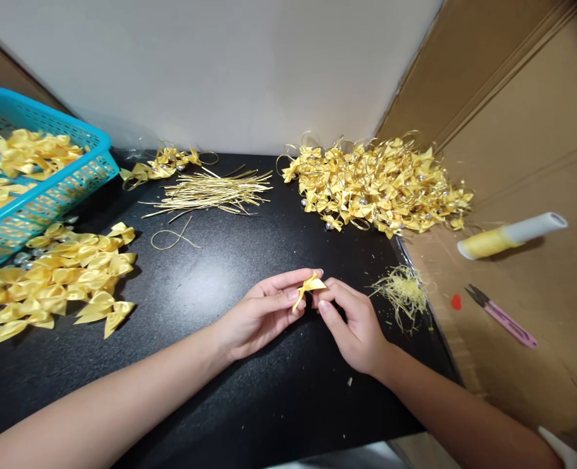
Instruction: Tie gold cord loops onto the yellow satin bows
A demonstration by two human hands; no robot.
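Left hand [262, 312]: fingers narrow, pinching yellow bow [312, 284] above bench [249, 417]. Right hand [359, 326]: fingers curled, bow's four o'clock, hold unclear. Apparently mid two-handed handling; next move likely needs steady pinch. Gold cords [220, 192], ten o'clock.

Small red heart [456, 301] on brown cardboard [493, 378]

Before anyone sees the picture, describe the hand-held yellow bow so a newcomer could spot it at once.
Start at the black tabletop and find the left hand over it. That hand pinches the yellow bow, beside the right hand. Other bows lie in heaps or in the blue basket; this one alone is held.
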